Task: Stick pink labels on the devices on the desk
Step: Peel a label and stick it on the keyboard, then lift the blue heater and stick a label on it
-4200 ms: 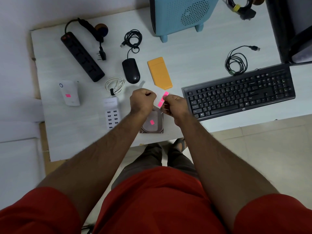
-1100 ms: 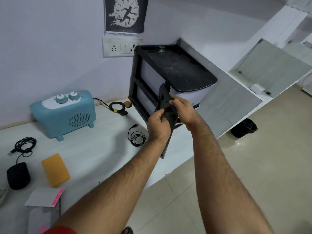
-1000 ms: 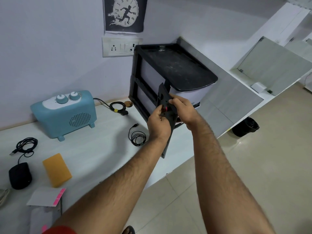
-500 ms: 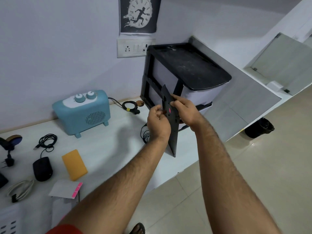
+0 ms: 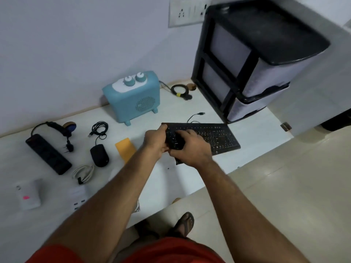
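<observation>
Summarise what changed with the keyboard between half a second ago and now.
The keyboard, held upright off the desk with its underside toward the person half a second ago, now lies keys-up on the desk. Left hand and right hand keep their grip on its left end. The blue heater, mouse and power strip stayed put.

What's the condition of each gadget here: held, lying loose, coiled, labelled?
keyboard: flat on desk, keys up, both hands gripping its left end
left hand: gripping keyboard
right hand: gripping keyboard
white adapter: lying flat, pink label on
mouse: lying free, cable coiled
power strip: unplugged
</observation>
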Motion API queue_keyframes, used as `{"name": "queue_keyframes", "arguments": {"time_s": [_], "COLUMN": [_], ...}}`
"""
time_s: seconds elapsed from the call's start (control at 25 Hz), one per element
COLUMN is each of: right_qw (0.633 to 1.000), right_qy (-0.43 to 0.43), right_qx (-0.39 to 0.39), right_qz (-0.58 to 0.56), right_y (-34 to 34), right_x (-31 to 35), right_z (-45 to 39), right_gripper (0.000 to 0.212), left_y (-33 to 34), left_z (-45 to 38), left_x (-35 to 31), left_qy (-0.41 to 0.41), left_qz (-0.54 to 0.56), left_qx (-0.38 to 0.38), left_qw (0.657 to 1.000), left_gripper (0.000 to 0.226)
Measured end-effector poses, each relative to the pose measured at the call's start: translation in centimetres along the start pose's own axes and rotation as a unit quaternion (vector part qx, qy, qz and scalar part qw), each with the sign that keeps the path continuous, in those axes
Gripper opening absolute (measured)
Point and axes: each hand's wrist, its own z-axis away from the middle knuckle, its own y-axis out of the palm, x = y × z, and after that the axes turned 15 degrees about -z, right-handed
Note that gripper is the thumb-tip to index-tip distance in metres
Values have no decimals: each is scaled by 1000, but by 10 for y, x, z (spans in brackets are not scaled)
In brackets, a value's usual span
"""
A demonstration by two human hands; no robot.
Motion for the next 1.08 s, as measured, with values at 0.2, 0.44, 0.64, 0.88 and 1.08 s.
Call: {"name": "queue_keyframes", "arguments": {"time_s": [0.2,0.44,0.64,0.88,1.08], "right_qw": [996,984,980,991,976], "right_qy": [39,98,142,122,174], "right_qx": [26,57,63,51,110], "right_qz": [77,136,128,30,-71], "right_y": [89,171,180,183,218], "right_x": [-24,-67,-62,-10,23], "right_z": [0,1,-2,-7,-16], "right_gripper": [78,79,80,53,46], "left_y": [-27,-26,-34,-89,-147], "left_z": [-44,-94,-98,-79,-77], "left_x": [50,117,122,134,161], "left_qy": [-88,-115,-97,50,121], "left_qz": [-50,-106,-127,-204,-350], "left_qx": [70,103,119,11,-134], "left_qw": [992,982,980,978,919], "left_gripper": [17,12,7,23,23]}}
